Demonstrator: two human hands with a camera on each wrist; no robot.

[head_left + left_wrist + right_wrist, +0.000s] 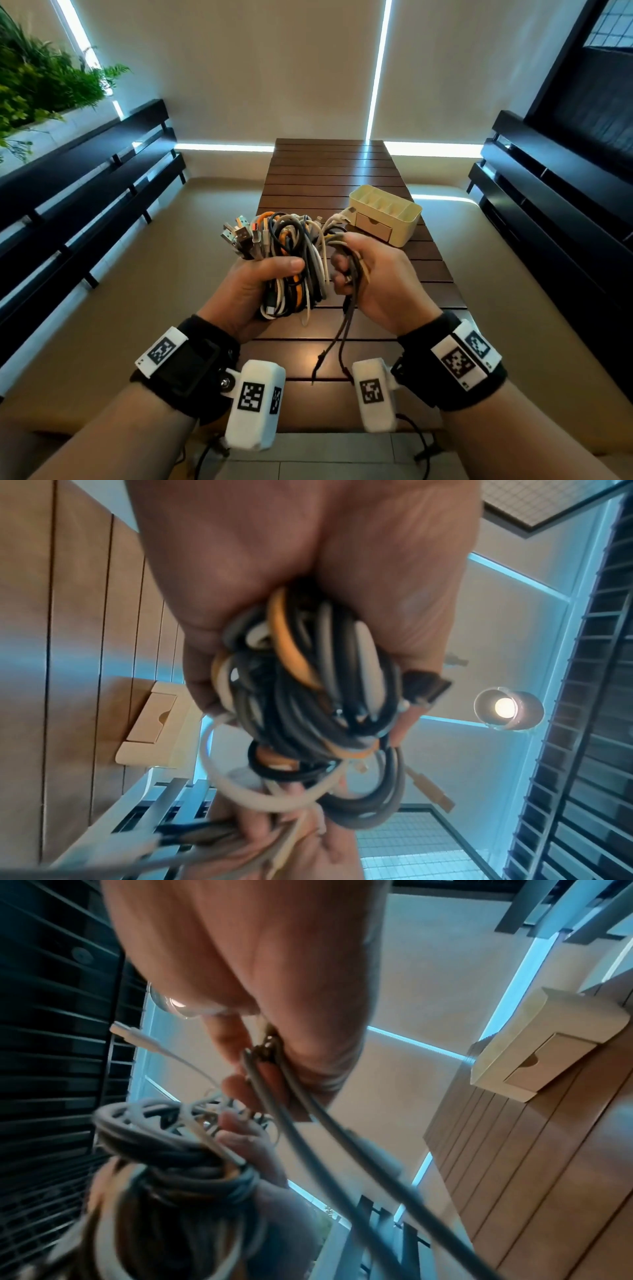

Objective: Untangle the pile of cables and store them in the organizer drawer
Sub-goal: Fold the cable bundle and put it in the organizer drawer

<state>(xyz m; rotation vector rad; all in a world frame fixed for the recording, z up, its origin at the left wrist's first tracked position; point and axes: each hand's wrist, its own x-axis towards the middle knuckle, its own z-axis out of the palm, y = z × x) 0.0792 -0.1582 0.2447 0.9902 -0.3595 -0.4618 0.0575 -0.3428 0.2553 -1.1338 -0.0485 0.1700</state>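
Soft, limp cord throughout; we judge the cable bundle light but springy, its loops likely to snag one another, so we would take hold near a plug end and draw one strand out at a time rather than tug the mass.

Item: cable bundle; white, grey, black and orange cords wound into a dense knot, a fan of metal USB plugs standing up at its left side; held in the air above the near half of the slatted wooden table, touching no surface.

Item: left hand; fingers and thumb curled tight round the body of the bundle.

Item: right hand; fingers curled round a few grey strands pulled from the knot's right side, their loose ends hanging down toward the near edge.

Item: cream organizer; open compartments on top, one small drawer below, which looks closed; it stands by the table's right edge, beyond the hands and apart from them.
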